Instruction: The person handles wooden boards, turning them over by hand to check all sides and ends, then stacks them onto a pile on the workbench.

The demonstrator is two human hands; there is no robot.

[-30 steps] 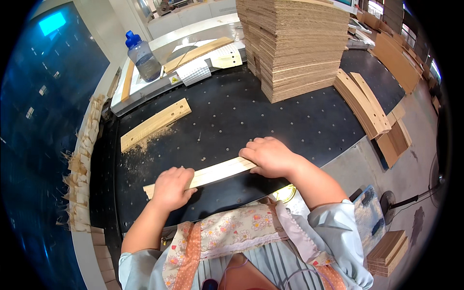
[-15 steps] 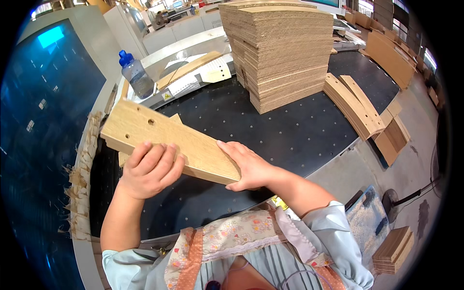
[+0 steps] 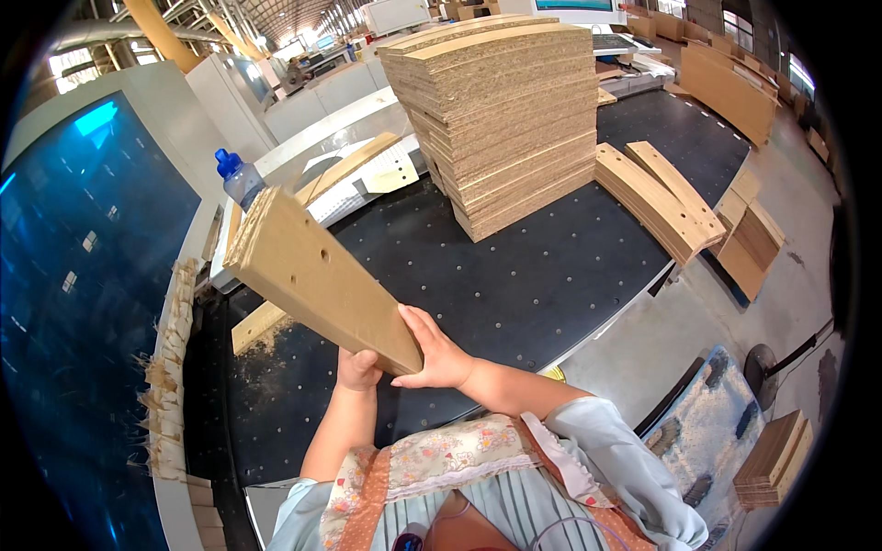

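Both hands hold a short stack of wood-coloured boards (image 3: 326, 289) with small drilled holes, tilted up with its far end raised. My left hand (image 3: 359, 369) grips the near end from below and the left; its fingers are mostly hidden behind the boards. My right hand (image 3: 435, 353) presses the same end from the right, thumb low and fingers along the edge. Beneath the raised end, a loose wooden strip (image 3: 255, 328) lies on the black table (image 3: 514, 285), with sawdust (image 3: 266, 347) beside it.
A tall board stack (image 3: 514, 129) stands at the back of the table. Drilled boards (image 3: 652, 204) lie at the right edge. A blue-capped bottle (image 3: 241, 180) is behind the held boards. A dark blue machine panel (image 3: 101, 303) rises on the left; more boards (image 3: 774, 459) sit low right.
The held boards have swung steeper, their near end drawn toward me. My left hand has shifted from their long side to the near end, and the loose strip shows more.
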